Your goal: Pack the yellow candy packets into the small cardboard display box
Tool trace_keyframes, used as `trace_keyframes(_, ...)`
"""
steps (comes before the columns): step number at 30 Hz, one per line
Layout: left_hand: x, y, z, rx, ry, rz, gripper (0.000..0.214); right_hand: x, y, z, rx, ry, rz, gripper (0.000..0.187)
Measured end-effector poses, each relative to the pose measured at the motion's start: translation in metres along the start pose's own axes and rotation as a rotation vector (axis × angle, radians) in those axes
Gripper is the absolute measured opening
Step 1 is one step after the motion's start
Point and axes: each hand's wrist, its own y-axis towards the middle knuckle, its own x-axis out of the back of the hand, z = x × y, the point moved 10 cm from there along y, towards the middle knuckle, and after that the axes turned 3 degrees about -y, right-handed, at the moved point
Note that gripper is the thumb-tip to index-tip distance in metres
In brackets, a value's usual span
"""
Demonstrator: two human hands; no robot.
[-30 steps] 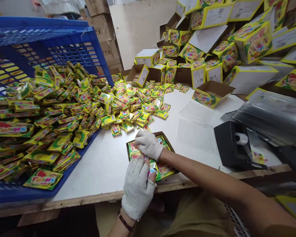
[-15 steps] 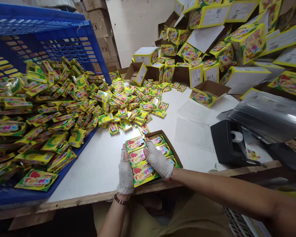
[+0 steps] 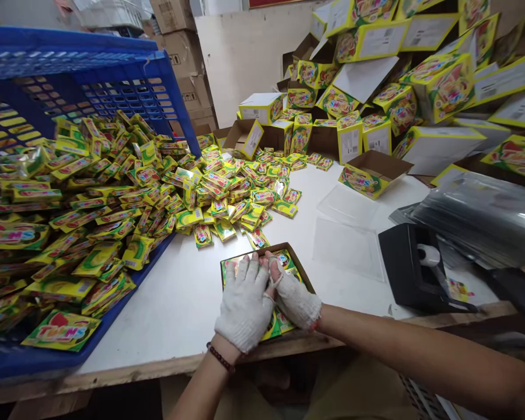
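Note:
Both my hands wear white knit gloves and lie side by side over a shallow brown tray (image 3: 304, 274) at the table's near edge. My left hand (image 3: 244, 303) rests flat, fingers stretched out, on the yellow-green candy packets (image 3: 289, 258) filling the tray. My right hand (image 3: 293, 294) lies palm down beside it on the same packets, fingers extended. Most of the tray's contents are hidden under my hands. A large heap of loose packets (image 3: 227, 192) spills across the table just beyond the tray.
A tilted blue plastic crate (image 3: 114, 87) full of packets fills the left. Yellow cartons (image 3: 371, 87) are piled at the back right, one open box (image 3: 374, 172) nearer. A black tape dispenser (image 3: 413, 268) and clear sheets (image 3: 347, 245) lie to the right, beside a plastic film stack (image 3: 485, 216).
Half a second ago both hands held a fanned row of packets above the tray. The packets now lie in the tray and both hands press flat on them.

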Motion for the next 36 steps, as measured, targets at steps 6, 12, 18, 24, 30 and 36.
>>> trace_keyframes(6,-0.009,-0.003,-0.012,-0.038,0.188,0.116,0.044,0.041,0.057,0.051,0.171,-0.258,0.081,0.038)
trace_keyframes(12,-0.005,-0.003,-0.011,-0.014,0.192,0.097,0.04,0.029,0.154,0.072,0.291,-0.845,-0.074,0.055)
trace_keyframes(18,-0.007,-0.003,-0.009,-0.019,0.201,0.1,0.04,-0.015,0.193,0.052,0.241,-1.313,0.153,0.085)
trace_keyframes(24,-0.004,-0.005,-0.008,-0.02,0.134,0.054,0.042,-0.008,0.17,0.052,0.383,-1.386,0.227,0.041)
trace_keyframes(30,0.014,-0.001,0.026,0.06,-0.252,-0.162,0.047,0.008,0.136,0.055,0.536,-1.454,0.275,0.031)
trace_keyframes(36,0.006,0.073,0.093,0.455,-0.539,-0.03,0.026,0.001,0.12,0.07,0.705,-1.537,0.284,0.027)
